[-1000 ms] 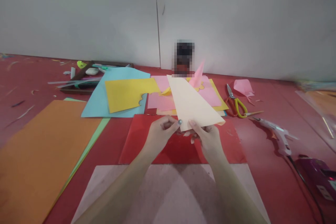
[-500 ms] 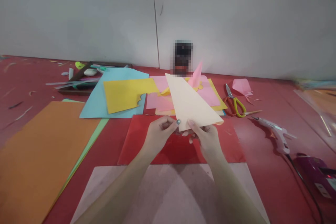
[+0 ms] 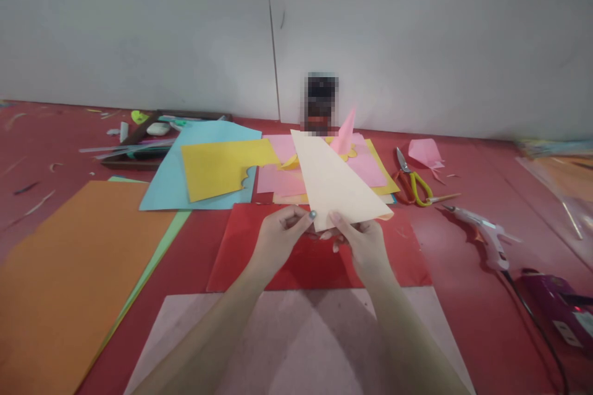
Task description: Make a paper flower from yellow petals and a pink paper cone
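Both of my hands hold a cream paper sheet [image 3: 332, 182], folded into a long triangle, by its near corner above a red sheet [image 3: 259, 247]. My left hand [image 3: 278, 241] pinches the corner from the left with thumb and fingers closed. My right hand [image 3: 365, 247] pinches the same edge from the right. The cream paper tilts up and away toward the wall.
A pale pink sheet [image 3: 296, 345] lies nearest me, an orange sheet [image 3: 69, 271] at left. Light blue [image 3: 167, 179], yellow [image 3: 217, 166] and pink [image 3: 370, 166] papers lie behind. Yellow-handled scissors [image 3: 414, 182], a glue gun [image 3: 484, 234] and a tool tray [image 3: 143, 142] sit around.
The view has drifted slightly; my hands and the cream paper keep almost the same grip and pose.
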`<state>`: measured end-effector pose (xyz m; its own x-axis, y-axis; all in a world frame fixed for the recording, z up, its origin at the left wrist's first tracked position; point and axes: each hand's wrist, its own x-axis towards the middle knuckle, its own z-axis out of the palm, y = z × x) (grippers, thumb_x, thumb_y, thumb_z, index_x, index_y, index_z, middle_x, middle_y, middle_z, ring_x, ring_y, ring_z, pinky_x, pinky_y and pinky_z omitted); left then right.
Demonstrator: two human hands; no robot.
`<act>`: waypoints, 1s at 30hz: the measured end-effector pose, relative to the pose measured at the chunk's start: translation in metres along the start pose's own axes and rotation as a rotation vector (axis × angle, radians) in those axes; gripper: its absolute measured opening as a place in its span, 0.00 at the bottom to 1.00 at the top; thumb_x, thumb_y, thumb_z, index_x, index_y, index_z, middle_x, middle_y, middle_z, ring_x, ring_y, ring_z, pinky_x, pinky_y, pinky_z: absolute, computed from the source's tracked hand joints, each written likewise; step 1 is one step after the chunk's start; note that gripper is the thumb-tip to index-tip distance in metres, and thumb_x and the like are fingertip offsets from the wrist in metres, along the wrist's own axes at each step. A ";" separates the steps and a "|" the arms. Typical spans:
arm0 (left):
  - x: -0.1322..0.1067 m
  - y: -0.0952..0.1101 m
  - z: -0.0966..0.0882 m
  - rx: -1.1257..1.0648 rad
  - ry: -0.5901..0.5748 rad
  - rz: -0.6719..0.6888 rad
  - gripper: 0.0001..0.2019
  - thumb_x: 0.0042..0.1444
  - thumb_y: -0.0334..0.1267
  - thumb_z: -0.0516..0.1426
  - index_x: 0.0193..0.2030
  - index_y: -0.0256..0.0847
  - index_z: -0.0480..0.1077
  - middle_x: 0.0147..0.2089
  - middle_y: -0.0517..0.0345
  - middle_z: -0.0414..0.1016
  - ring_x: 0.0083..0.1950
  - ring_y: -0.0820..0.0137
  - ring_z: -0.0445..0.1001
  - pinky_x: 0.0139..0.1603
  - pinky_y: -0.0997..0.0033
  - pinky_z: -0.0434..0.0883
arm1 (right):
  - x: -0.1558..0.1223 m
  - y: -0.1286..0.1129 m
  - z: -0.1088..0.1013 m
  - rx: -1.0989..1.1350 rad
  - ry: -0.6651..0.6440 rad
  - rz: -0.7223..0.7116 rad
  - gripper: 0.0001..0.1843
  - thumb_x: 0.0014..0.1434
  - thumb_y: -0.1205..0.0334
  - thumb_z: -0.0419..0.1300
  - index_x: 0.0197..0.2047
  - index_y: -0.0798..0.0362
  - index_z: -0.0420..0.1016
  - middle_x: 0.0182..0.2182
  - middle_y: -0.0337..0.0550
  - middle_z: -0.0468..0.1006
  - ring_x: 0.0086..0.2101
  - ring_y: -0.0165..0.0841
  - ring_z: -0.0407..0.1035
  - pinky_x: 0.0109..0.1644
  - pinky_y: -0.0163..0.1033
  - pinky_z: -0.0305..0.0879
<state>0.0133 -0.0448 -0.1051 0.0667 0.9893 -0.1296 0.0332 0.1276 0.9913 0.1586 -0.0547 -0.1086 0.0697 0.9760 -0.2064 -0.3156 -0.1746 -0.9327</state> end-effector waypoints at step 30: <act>0.000 0.002 0.000 -0.066 -0.024 -0.020 0.07 0.47 0.41 0.59 0.27 0.40 0.71 0.25 0.62 0.76 0.26 0.73 0.75 0.32 0.74 0.73 | 0.000 -0.001 0.000 -0.006 -0.004 -0.015 0.11 0.46 0.58 0.65 0.29 0.58 0.75 0.24 0.45 0.79 0.20 0.32 0.72 0.15 0.30 0.64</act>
<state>0.0133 -0.0444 -0.1032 0.0907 0.9846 -0.1493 -0.0310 0.1526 0.9878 0.1588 -0.0548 -0.1081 0.0702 0.9790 -0.1912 -0.3088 -0.1609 -0.9374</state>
